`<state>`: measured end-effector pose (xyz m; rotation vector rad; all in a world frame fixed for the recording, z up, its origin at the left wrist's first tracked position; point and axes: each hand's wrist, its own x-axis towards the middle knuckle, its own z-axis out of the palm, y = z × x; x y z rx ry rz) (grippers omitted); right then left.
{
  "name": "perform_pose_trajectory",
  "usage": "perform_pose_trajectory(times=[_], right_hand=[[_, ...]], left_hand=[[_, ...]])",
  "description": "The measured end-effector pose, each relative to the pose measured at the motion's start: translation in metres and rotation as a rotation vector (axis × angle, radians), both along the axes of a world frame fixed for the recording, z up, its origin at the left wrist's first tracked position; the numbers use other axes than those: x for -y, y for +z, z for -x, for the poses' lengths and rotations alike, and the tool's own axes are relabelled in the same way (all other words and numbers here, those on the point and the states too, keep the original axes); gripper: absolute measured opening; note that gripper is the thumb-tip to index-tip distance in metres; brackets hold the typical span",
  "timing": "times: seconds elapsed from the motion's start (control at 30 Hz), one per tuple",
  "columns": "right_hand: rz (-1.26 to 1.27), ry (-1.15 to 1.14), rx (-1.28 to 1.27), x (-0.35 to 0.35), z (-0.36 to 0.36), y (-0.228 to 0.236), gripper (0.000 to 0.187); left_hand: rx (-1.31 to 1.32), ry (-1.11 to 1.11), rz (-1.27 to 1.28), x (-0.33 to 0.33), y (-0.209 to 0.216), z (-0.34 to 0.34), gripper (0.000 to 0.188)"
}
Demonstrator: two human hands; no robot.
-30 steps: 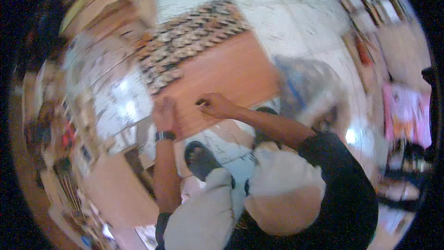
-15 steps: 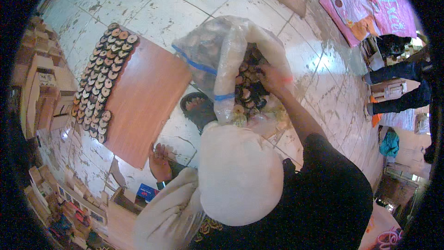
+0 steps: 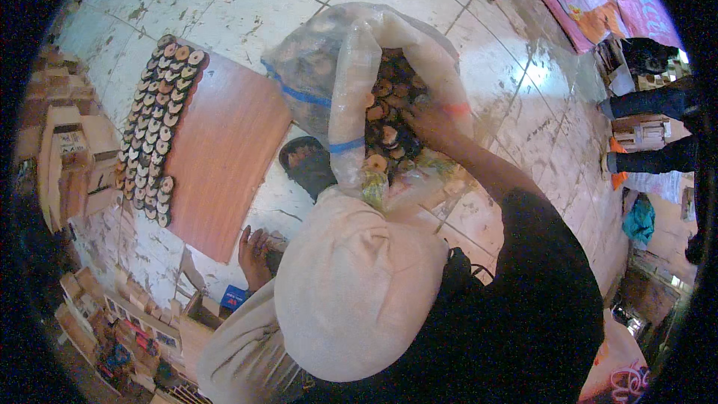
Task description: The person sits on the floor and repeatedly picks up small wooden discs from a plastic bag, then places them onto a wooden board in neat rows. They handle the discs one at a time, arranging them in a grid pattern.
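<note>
My right hand (image 3: 430, 123) reaches into the open mouth of a clear plastic sack (image 3: 355, 67) with blue stripes, among many loose round tan-and-dark discs (image 3: 390, 135). Its fingertips are lost among the discs, so whether it grips one is hidden. My left hand (image 3: 256, 256) rests low beside the near right corner of a reddish-brown wooden board (image 3: 228, 150), fingers apart and holding nothing visible. Overlapping rows of similar discs (image 3: 153, 131), dark-rimmed and some with a centre hole, line the board's left side.
A dark sandal (image 3: 310, 168) is on my foot between board and sack. Cardboard boxes (image 3: 71, 157) stack at the left; a small blue box (image 3: 233, 298) lies near my left knee. A pink printed sack (image 3: 598, 0) lies far right, near another person's dark-trousered legs (image 3: 647, 157).
My right hand has shifted slightly lower and left over the discs in the sack. The view has moved a little. My left hand remains beside the board's near corner.
</note>
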<state>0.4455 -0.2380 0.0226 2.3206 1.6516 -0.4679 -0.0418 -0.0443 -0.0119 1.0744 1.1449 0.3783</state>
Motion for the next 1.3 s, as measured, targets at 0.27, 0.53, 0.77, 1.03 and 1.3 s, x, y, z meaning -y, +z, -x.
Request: perform_pose_trajectory(times=[0.27,0.53,0.77,1.03,1.3], right_hand=[[-0.797,-0.734,-0.47,-0.044,0.024,0.064,0.067],[-0.574,-0.682,-1.59,-0.174,0.124,0.073,0.068],[-0.613,0.466,-0.907,-0.232,0.227,0.061,0.077],[-0.506,0.712,-1.027,-0.249,0.253,0.043,0.058],[-0.21,0.378,-1.307,-0.252,0.253,0.046,0.057]], left_hand=[[0.119,0.108,0.207,-0.035,0.043,-0.051,0.053],[0.587,-0.025,0.64,-0.069,0.093,-0.13,0.06],[0.756,0.525,0.607,-0.087,0.062,-0.101,0.053],[0.96,0.489,0.692,-0.058,0.006,-0.045,0.047],[0.98,0.407,0.641,-0.049,-0.011,-0.037,0.055]])
